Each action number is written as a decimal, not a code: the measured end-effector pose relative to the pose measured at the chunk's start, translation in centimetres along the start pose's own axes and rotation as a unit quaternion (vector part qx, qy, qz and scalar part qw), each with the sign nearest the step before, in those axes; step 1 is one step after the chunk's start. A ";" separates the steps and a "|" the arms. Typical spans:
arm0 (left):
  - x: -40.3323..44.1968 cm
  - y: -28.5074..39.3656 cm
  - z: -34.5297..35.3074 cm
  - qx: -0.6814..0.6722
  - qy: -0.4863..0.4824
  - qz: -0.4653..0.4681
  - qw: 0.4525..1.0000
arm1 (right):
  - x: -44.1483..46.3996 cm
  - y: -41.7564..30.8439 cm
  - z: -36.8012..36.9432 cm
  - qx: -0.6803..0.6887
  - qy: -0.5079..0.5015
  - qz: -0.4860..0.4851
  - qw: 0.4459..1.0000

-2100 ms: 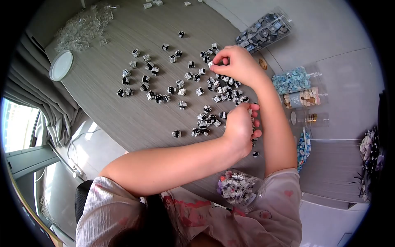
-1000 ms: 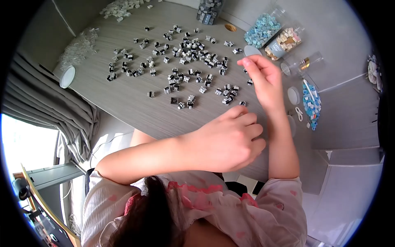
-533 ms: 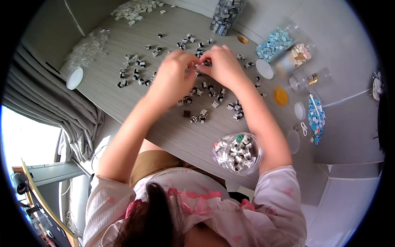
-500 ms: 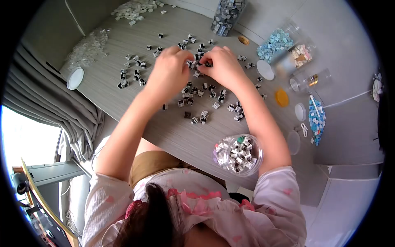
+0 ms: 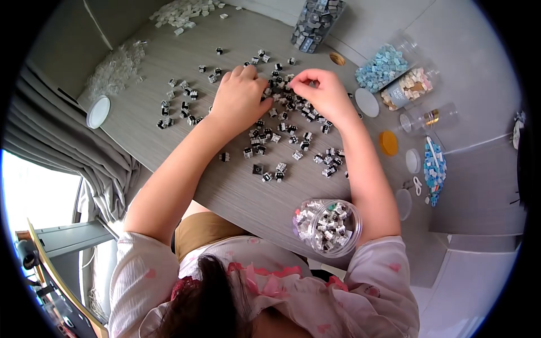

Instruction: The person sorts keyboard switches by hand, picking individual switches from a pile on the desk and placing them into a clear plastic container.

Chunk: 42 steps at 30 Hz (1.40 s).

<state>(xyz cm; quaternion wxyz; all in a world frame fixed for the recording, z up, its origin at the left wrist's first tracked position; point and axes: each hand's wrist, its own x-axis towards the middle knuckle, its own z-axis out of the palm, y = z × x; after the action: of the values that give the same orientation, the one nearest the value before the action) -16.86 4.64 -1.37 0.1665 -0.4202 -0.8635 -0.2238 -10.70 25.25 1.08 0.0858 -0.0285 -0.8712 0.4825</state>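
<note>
Small black-and-white keyboard switches (image 5: 292,129) lie scattered over the grey table. My left hand (image 5: 239,93) rests over the left side of the central pile, fingers bent down and thumb apart from them. At the pile's right side is my right hand (image 5: 326,94), its thumb and forefinger pinched together. Whatever sits between those fingertips is too small to make out. A clear round jar (image 5: 356,217) filled with more switches stands near the front edge, beside my right forearm. One dark square piece (image 5: 257,169) lies among the loose switches nearest me.
Toward the back left are a heap of clear pieces (image 5: 115,70), white keycaps (image 5: 183,16) and a white lid (image 5: 98,111). Along the right are a jar of blue keycaps (image 5: 383,67), a beige-filled jar (image 5: 407,90), an orange lid (image 5: 388,143) and a blue-filled bag (image 5: 434,172).
My hands have moved apart: the right hand has shifted right, and the left thumb has spread from its fingers. More switches show between them. The view has tilted slightly.
</note>
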 end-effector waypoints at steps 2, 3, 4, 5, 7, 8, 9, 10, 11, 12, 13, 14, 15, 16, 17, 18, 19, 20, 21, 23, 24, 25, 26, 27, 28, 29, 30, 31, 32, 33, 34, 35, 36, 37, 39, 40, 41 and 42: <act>0.1 -0.4 0.5 -0.004 0.007 0.005 1.000 | -0.4 -0.2 0.1 -0.082 -0.016 -0.039 0.996; 0.1 -0.4 0.5 -0.026 0.018 0.001 1.000 | -0.8 -0.7 0.2 -0.122 -0.023 -0.059 0.991; 0.1 -0.5 0.4 -0.048 0.028 -0.003 0.998 | -1.1 -1.5 0.4 -0.174 -0.021 -0.064 0.982; 0.1 -0.6 0.2 -0.070 0.038 -0.005 0.997 | -1.5 -2.5 0.9 -0.226 -0.018 -0.069 0.971; 0.1 -0.6 -0.4 -0.083 0.075 -0.002 0.994 | -1.8 -2.5 1.9 -0.303 0.008 -0.083 0.949; 0.3 -0.5 -0.7 -0.091 0.094 0.000 0.991 | -1.8 -2.2 2.2 -0.319 0.013 -0.087 0.944; 0.3 -0.4 -0.9 -0.097 0.102 0.006 0.990 | -1.8 -2.0 2.4 -0.335 0.017 -0.091 0.937; 0.4 -0.3 -1.2 -0.103 0.110 0.012 0.989 | -1.8 -1.8 2.6 -0.352 0.021 -0.096 0.931; 0.3 -0.2 -1.4 -0.109 0.118 0.017 0.987 | -1.7 -1.6 2.7 -0.345 0.025 -0.100 0.933; 0.3 -0.2 -1.6 -0.117 0.122 0.023 0.985 | -1.7 -1.5 2.7 -0.340 0.035 -0.109 0.934; 0.4 -0.1 -1.7 -0.125 0.127 0.029 0.984 | -1.6 -1.3 2.7 -0.334 0.046 -0.117 0.934; 0.3 0.0 -1.9 -0.133 0.132 0.035 0.982 | -1.5 -1.3 2.6 -0.328 0.056 -0.126 0.934; 0.2 0.3 -2.3 -0.190 0.114 -0.004 0.975 | -1.7 -1.6 2.3 -0.255 0.055 -0.105 0.960; 0.1 0.7 -3.0 -0.246 0.098 -0.043 0.963 | -1.8 -2.2 1.7 -0.181 0.054 -0.086 0.978; 0.0 1.1 -3.8 -0.300 0.082 -0.080 0.947 | -1.7 -2.7 1.1 -0.107 0.055 -0.068 0.990; -0.2 1.4 -4.5 -0.334 0.071 -0.079 0.937 | -1.5 -2.5 0.2 -0.006 0.030 -0.030 0.999; -0.5 1.7 -5.2 -0.367 0.059 -0.078 0.925 | -1.8 -3.0 -0.9 0.068 0.024 -0.050 0.996; -0.9 2.2 -5.8 -0.399 0.046 -0.078 0.912 | -2.5 -3.9 -2.1 0.142 0.018 -0.069 0.987; -1.2 2.9 -6.3 -0.430 0.055 -0.070 0.899 | -3.9 -5.4 -3.4 0.229 -0.003 -0.057 0.972; -2.1 4.6 -7.1 -0.523 0.033 -0.088 0.847 | -6.5 -7.2 -6.1 0.293 -0.053 -0.030 0.954; -2.7 5.5 -7.4 -0.568 0.019 -0.097 0.817 | -8.0 -7.8 -7.4 0.320 -0.081 -0.012 0.944; -3.2 6.1 -7.5 -0.577 0.008 -0.079 0.813 | -9.6 -8.3 -8.1 0.330 -0.086 -0.017 0.940; -3.7 7.1 -7.6 -0.604 0.012 -0.045 0.796 | -11.2 -8.8 -8.6 0.340 -0.092 -0.022 0.936; -4.3 8.2 -8.4 -0.594 -0.007 -0.033 0.804 | -12.8 -9.2 -9.0 0.349 -0.099 -0.029 0.931; -4.9 9.4 -9.1 -0.564 -0.010 0.005 0.825 | -14.4 -9.5 -9.3 0.327 -0.107 -0.027 0.938; -5.6 10.5 -10.3 -0.521 -0.060 0.042 0.851 | -16.1 -9.7 -9.5 0.306 -0.117 -0.025 0.945; -6.1 11.3 -9.9 -0.462 -0.027 0.122 0.878 | -17.5 -9.9 -9.6 0.284 -0.127 -0.024 0.950; -6.8 12.5 -10.3 -0.404 -0.026 0.124 0.906 | -18.7 -10.1 -9.5 0.202 -0.123 -0.032 0.971; -7.5 13.7 -10.8 -0.344 -0.028 0.124 0.930 | -19.6 -10.3 -9.3 0.119 -0.118 -0.039 0.985; -8.1 14.5 -10.6 -0.300 -0.026 0.131 0.944 | -20.1 -10.3 -9.1 0.052 -0.126 -0.054 0.989; -8.6 15.0 -10.4 -0.285 -0.024 0.128 0.950 | -20.3 -10.7 -8.8 0.009 -0.131 -0.055 0.990; -9.1 15.5 -10.1 -0.269 -0.022 0.126 0.955 | -20.4 -11.3 -8.4 -0.034 -0.136 -0.056 0.989; -9.4 15.7 -9.9 -0.252 -0.019 0.124 0.959 | -20.5 -11.6 -8.2 -0.077 -0.139 -0.059 0.985; -9.6 15.6 -9.8 -0.267 -0.016 0.124 0.956 | -20.5 -11.4 -8.2 -0.070 -0.159 -0.059 0.983; -10.0 15.3 -9.9 -0.267 -0.023 0.126 0.955 | -20.1 -11.3 -8.3 -0.044 -0.170 -0.068 0.982; -10.2 15.0 -10.0 -0.267 -0.026 0.125 0.955 | -19.6 -11.2 -8.4 -0.032 -0.178 -0.073 0.981; -10.4 14.8 -9.9 -0.305 -0.016 0.113 0.945 | -18.7 -10.6 -8.1 -0.024 -0.141 -0.113 0.983; -10.6 14.5 -9.8 -0.343 -0.007 0.101 0.934 | -17.4 -10.1 -7.5 -0.023 -0.112 -0.086 0.990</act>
<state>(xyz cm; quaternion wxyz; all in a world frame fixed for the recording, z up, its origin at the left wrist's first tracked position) 1.94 0.53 5.41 0.0279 -0.5383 -0.6885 -0.4853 8.09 23.83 11.43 0.0277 0.0989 -0.8852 0.4537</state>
